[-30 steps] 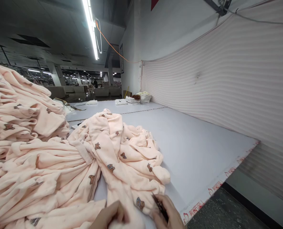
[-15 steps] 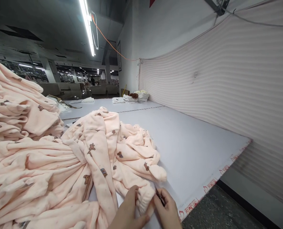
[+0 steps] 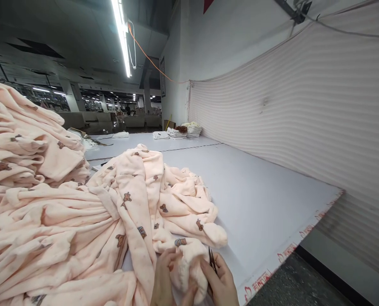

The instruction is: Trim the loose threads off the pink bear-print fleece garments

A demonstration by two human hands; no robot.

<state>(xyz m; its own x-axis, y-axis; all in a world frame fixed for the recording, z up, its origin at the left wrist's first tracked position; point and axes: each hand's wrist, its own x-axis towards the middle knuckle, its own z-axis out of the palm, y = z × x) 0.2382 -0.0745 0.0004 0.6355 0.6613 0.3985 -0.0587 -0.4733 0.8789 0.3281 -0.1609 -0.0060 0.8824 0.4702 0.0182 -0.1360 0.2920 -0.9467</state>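
A pale pink fleece garment printed with small bears lies crumpled on the white table. At the bottom edge, my left hand pinches a bunched fold of this garment. Close beside it, my right hand is closed on small dark thread snips, whose tips point up against the same fold. Both hands are cut off by the frame's lower edge.
A tall stack of the same pink garments fills the left side. Folded white cloth piles sit at the table's far end. A ribbed fabric sheet hangs along the right. The table's near right edge drops to dark floor.
My hands have bunched the fold tighter and lifted it a little. The snips have swung from slanted to nearly upright.
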